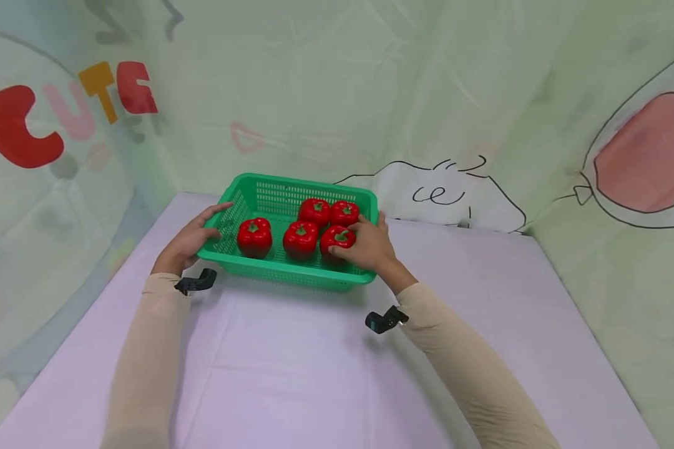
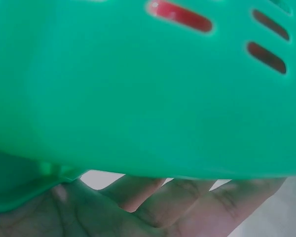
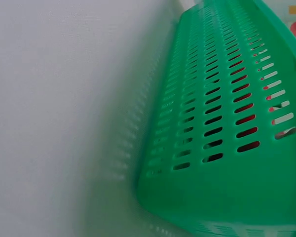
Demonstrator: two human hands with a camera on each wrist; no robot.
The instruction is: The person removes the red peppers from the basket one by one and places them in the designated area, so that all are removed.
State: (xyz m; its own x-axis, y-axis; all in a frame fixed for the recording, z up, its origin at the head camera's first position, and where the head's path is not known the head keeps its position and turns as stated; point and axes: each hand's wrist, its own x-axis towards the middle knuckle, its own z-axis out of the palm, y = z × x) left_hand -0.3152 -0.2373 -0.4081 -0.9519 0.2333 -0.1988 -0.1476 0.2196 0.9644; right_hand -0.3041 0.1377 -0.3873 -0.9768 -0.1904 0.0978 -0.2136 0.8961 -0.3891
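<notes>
A green plastic basket [image 1: 247,265] with slotted walls holds several red bell peppers. My left hand [image 1: 185,244] grips its left end, fingers along the rim; in the left wrist view, fingers [image 2: 172,205] show beneath the green rim. At the basket's right end, my right hand [image 1: 371,245] reaches in over the rim, thumb and a finger around the front-right bell pepper [image 1: 332,238]. Beside that one sits another bell pepper [image 1: 300,242], with a bell pepper [image 1: 314,211] behind. In the right wrist view, only the basket's slotted side [image 3: 222,108] shows, not the hand.
The basket stands on a pale lilac-covered table [image 1: 292,362], near its back edge. A printed cloth wall [image 1: 326,93] rises behind and at both sides. Each wrist carries a small black camera, one by the left sleeve [image 1: 151,349], the other by the right sleeve [image 1: 460,349].
</notes>
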